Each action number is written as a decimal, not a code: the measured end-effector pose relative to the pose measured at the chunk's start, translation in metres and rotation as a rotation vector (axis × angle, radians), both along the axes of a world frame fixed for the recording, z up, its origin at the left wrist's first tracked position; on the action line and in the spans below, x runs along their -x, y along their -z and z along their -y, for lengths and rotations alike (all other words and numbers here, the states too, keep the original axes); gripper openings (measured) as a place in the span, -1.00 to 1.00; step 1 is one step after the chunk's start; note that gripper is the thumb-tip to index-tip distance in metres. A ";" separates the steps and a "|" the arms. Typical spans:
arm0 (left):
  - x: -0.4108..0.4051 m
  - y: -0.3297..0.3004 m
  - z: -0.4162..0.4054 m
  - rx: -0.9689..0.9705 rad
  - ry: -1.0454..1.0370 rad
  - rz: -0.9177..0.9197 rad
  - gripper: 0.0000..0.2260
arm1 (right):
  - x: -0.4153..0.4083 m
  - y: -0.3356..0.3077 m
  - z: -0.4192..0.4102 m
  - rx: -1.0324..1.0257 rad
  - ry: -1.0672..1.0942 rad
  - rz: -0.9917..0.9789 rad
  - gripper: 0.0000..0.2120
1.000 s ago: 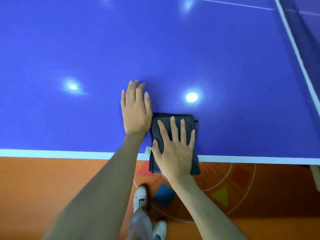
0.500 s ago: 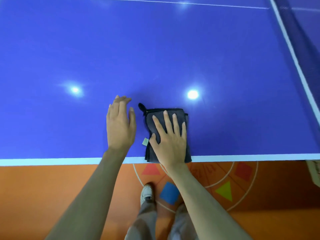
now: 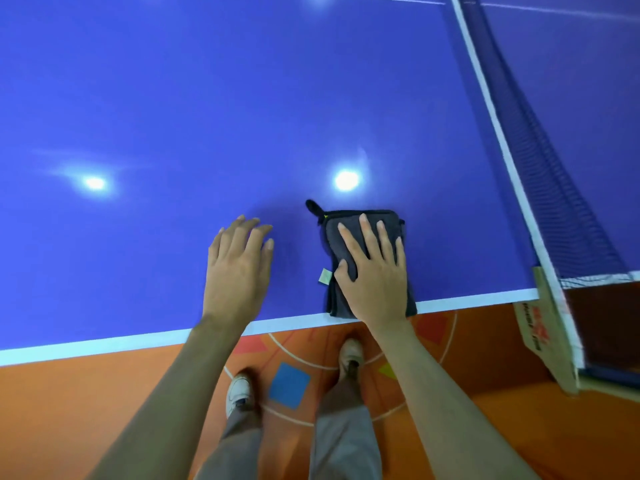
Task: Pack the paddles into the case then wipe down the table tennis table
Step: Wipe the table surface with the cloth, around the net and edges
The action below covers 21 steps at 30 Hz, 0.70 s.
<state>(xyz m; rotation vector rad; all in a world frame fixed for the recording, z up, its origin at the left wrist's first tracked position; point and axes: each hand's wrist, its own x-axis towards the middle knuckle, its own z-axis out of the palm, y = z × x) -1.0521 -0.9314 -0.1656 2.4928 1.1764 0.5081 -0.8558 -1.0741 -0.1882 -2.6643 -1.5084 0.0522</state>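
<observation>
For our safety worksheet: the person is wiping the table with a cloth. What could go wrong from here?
1. The cloth overhangs the table edge under the flat right hand; it may slip off.
2. The net stands close on the right; a sideways wipe could snag it.

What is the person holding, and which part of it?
Nothing is gripped. The right hand presses flat on the middle of the folded grey cloth, at the near edge of the table. The left hand holds nothing.

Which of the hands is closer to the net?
The right hand, flat on the dark cloth, lies nearer the net. The left hand is farther from it, over bare table.
</observation>
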 end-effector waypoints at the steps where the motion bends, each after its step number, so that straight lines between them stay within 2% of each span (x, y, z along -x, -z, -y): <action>1: -0.013 0.001 0.004 -0.003 0.018 -0.007 -0.72 | -0.015 -0.001 0.008 -0.001 0.001 0.000 -0.40; 5: -0.066 0.001 0.026 0.026 0.049 -0.017 -0.69 | -0.075 -0.001 0.042 -0.010 -0.004 -0.004 -0.39; 14: -0.171 -0.015 0.091 0.145 -0.045 0.011 -0.64 | -0.199 -0.004 0.118 -0.029 0.024 -0.016 -0.38; 21: -0.212 -0.023 0.094 0.180 -0.051 0.011 -0.66 | -0.228 -0.004 0.133 -0.029 0.011 -0.072 -0.37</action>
